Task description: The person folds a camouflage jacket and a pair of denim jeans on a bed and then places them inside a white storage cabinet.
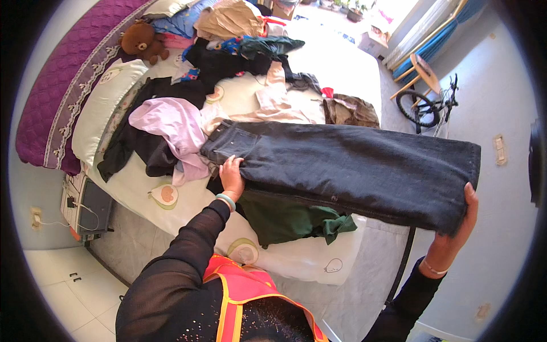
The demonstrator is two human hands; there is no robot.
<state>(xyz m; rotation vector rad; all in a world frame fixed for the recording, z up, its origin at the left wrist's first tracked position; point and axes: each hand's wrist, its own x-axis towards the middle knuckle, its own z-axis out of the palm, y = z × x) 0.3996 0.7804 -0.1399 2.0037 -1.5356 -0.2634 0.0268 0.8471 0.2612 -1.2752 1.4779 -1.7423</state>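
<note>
A pair of dark grey jeans (342,165), doubled lengthwise, stretches from left to right over the bed. My left hand (232,178) grips its lower edge near the waistband and pocket. At the other end, my right hand (456,231) holds the corner by the leg hems, thumb on top and the other fingers hidden beneath. That hem end reaches past the bed's edge. Below the jeans lies a dark green garment (290,219), partly covered. A light pink shirt (171,128) lies just left of the waistband, on top of black clothing.
Heaped clothes, including a tan garment (231,20) and a camouflage piece (353,109), cover much of the bed (296,271). A teddy bear (142,43) and white pillow (105,114) sit by the purple headboard (54,85). A bicycle (424,108) and wooden stool (424,74) stand at right.
</note>
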